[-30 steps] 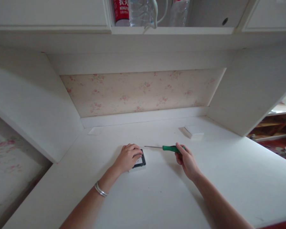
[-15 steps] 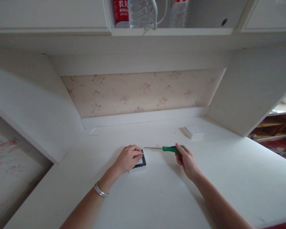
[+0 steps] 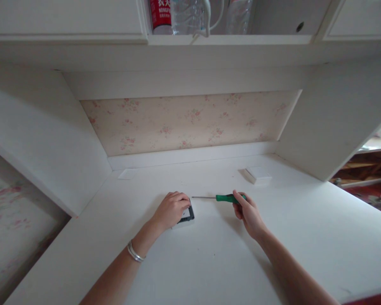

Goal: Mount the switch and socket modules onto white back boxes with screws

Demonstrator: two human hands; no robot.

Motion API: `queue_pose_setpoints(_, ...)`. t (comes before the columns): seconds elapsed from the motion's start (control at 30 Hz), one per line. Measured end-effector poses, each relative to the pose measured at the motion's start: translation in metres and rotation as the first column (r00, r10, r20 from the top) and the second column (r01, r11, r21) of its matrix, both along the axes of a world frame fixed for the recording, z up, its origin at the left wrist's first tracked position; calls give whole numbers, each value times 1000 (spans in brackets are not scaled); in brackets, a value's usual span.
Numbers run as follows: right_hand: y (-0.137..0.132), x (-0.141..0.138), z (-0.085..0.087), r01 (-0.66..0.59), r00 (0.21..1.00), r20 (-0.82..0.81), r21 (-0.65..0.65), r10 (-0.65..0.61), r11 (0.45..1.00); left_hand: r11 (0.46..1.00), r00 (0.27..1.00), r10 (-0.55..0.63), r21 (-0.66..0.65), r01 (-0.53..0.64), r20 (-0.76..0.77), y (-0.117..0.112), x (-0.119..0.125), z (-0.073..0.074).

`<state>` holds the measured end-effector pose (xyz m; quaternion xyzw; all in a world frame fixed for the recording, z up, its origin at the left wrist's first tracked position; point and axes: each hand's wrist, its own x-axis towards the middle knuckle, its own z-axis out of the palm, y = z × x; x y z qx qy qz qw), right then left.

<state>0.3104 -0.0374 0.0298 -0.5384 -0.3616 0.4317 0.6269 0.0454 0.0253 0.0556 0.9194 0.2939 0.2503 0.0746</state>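
Observation:
My left hand [image 3: 170,209] rests on a small square part with a dark frame and a white middle [image 3: 187,215], its fingers curled over the part's left side and pressing it to the white desk [image 3: 209,254]. My right hand [image 3: 247,212] is closed round the green handle of a screwdriver [image 3: 225,198]. The thin metal shaft points left, and its tip hangs just beyond the part's far edge, close to my left fingertips. A silver bracelet [image 3: 133,253] sits on my left wrist.
A flat white box [image 3: 258,175] lies at the back right of the desk, and a thin white plate [image 3: 127,174] lies at the back left by the skirting. Side panels wall in the desk. Bottles [image 3: 178,15] stand on the shelf overhead.
Almost nothing differs. Both hands keep their places; my left fingers have curled a little further over the dark-framed part, and the view has shifted slightly.

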Motion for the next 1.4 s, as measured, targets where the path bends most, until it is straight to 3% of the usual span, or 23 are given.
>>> queue_pose_setpoints(0.37,0,0,-1,-5,1000,13,-9,5,1000,967,989,79,-251,-46,122,10,1,-14)
queue_pose_setpoints(0.53,0,0,-1,5,1000,7,8,-5,1000,950,985,104,-306,-58,136,9,-3,-11)
queue_pose_setpoints(0.73,0,-1,2,29,999,-33,85,-27,996,920,964,204,-371,-128,171,3,-30,-4)
queue_pose_setpoints(0.83,0,-3,9,99,995,-15,149,-98,984,896,965,230,-416,-158,128,-5,-52,-14)
queue_pose_setpoints(0.97,0,-14,31,138,973,151,211,-172,968,855,971,236,-485,-184,48,-15,-69,-33)
queue_pose_setpoints(1.07,3,-27,59,84,913,370,242,-172,967,840,964,265,-499,-216,29,-16,-70,-39)
queue_pose_setpoints(1.2,10,-45,96,-15,668,717,279,-198,960,860,963,261,-470,-201,65,-14,-67,-39)
queue_pose_setpoints(1.27,13,-52,110,-34,575,798,242,-179,970,869,963,256,-455,-193,82,-14,-67,-39)
queue_pose_setpoints(1.4,19,-65,127,-56,480,867,183,-134,982,876,966,243,-448,-179,89,-13,-69,-41)
